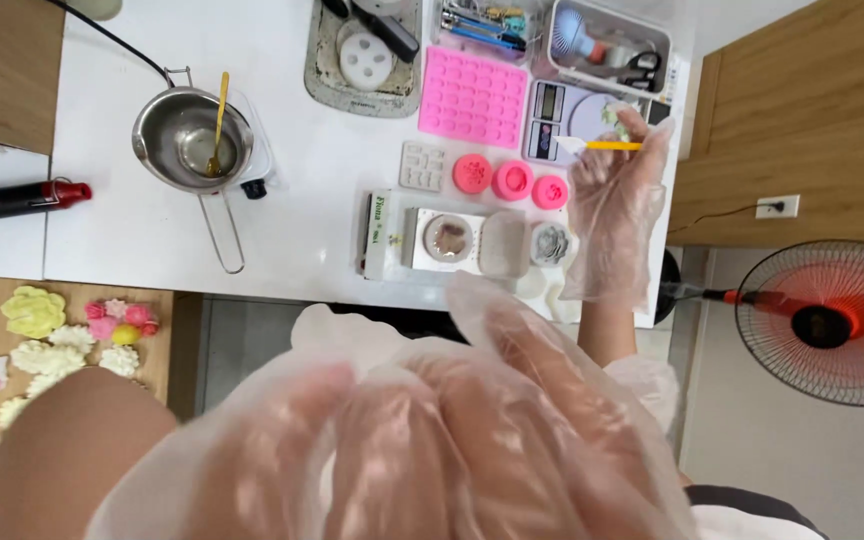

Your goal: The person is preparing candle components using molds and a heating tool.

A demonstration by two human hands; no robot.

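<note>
Fingers of the right hand (614, 215), inside a loose clear plastic glove, pinch a small spatula with a yellow handle (607, 146) and hold it level, its pale tip pointing left above the digital scale (564, 120) at the far right of the white table (112, 230). Held that way, whatever sits on the tip would stay put over the weighing plate. The left hand (422, 440), also gloved, fills the near view right under the camera; its fingers lie side by side, slightly curled, and I cannot tell whether they hold anything.

A steel pan with a long handle (192, 140) sits on a small burner at the left, holding a shallow pool of clear liquid with a yellow stirring stick leaning in it. Near the table's front edge an opened white box (442, 240) holds a round brownish piece, and beside it a small round dish (550, 243) contains something grey-green, perhaps dried flakes. Three round pink moulds (512, 181) line up behind them, within easy reach, with a flat pink silicone mould tray (474, 96) further back. A clear bin (607, 45) at the far edge holds scissors and other tools.
</note>
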